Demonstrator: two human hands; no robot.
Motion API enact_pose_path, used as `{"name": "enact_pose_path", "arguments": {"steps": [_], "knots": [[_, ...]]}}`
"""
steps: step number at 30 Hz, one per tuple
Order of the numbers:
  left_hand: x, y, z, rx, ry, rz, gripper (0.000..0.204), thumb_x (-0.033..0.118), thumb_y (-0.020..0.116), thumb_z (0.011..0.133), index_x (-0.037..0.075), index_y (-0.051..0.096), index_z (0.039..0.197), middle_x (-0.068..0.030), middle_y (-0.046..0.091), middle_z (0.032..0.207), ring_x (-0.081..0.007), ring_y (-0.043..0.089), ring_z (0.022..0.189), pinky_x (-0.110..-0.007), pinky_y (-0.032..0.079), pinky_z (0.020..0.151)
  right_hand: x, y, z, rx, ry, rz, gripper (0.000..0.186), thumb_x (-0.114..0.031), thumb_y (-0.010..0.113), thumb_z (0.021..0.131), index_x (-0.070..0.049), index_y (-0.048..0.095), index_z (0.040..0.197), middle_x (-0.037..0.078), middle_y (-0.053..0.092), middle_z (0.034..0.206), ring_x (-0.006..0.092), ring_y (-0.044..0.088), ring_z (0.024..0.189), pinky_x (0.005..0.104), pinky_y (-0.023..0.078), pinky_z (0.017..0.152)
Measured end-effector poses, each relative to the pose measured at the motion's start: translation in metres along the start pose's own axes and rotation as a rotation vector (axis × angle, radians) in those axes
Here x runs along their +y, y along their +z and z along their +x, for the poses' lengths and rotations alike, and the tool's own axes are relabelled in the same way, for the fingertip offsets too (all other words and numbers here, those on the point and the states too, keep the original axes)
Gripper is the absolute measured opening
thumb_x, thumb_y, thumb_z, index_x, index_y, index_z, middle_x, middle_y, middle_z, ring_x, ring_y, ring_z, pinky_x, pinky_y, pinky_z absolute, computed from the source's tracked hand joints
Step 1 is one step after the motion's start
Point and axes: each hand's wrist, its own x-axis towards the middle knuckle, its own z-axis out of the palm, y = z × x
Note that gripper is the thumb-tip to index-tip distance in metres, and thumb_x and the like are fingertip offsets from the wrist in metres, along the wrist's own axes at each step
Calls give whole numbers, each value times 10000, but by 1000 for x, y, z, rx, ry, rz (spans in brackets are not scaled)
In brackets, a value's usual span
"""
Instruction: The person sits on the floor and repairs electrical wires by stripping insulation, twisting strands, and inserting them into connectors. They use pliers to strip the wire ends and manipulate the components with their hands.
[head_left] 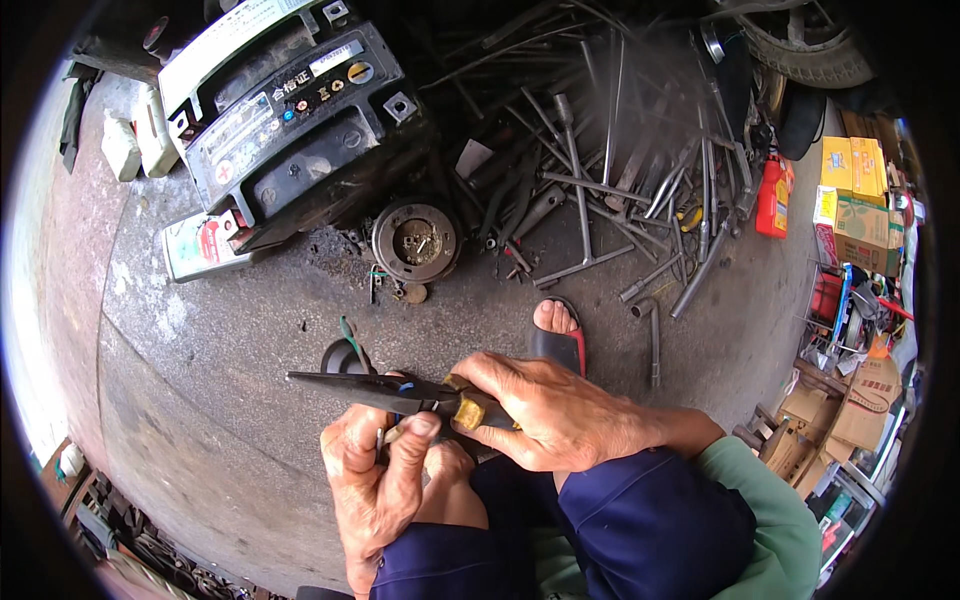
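Long-nosed pliers with dark jaws and yellow-and-black grips lie across in front of me, their tip pointing left. My right hand is wrapped round the grips. Just under the jaws, my left hand is closed, thumb pressed to fingers, with a small pale and metallic piece at the pinch that I cannot make out. A bit of blue shows beside the jaws. Behind the pliers a green-tipped strip sticks up next to a round dark part, partly hidden by the jaws.
A big black battery stands at the far left, beside a round metal container holding small parts. Many wrenches and rods lie piled beyond my sandalled foot. A red bottle and cardboard boxes line the right.
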Motion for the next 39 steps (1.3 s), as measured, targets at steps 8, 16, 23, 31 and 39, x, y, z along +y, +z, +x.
{"name": "enact_pose_path", "arguments": {"steps": [8, 16, 23, 31, 39], "knots": [[9, 1, -13, 88, -206, -459, 325, 272, 644, 925, -47, 610, 973, -88, 566, 734, -102, 455, 550, -225, 334, 457, -1, 8, 10, 128, -295, -306, 527, -115, 776, 684, 22, 446, 1071, 168, 509, 935, 349, 594, 860, 426, 509, 721], [-11, -14, -15, 66, -25, -270, 313, 279, 721, 857, 5, 607, 959, -75, 568, 727, -107, 463, 515, -247, 338, 460, -4, 10, 9, 22, -264, -141, 562, -96, 759, 717, 29, 452, 1170, 186, 541, 997, 367, 614, 893, 419, 509, 753], [-23, -6, -1, 182, 508, 177, 309, 172, 830, 703, 7, 572, 659, -66, 567, 540, -148, 510, 415, -268, 375, 429, -3, 2, 8, -429, 56, 434, 430, -231, 596, 925, 24, 450, 1239, 205, 615, 1076, 341, 628, 994, 406, 462, 874], [-18, 1, -8, 176, 275, 162, 562, 290, 847, 715, 92, 347, 553, 12, 359, 475, -115, 293, 438, -293, 211, 451, 7, 7, 5, -440, 86, 542, 394, -248, 591, 936, 11, 491, 1215, 164, 630, 1049, 269, 611, 999, 381, 445, 898], [-27, 10, -19, 56, 423, 63, 412, -29, 760, 670, 77, 386, 536, -38, 434, 472, -147, 386, 347, -287, 295, 370, 7, 13, 10, 143, 384, 745, 189, -215, 575, 964, -60, 541, 1068, 2, 533, 831, 83, 517, 705, 243, 438, 622]]}}
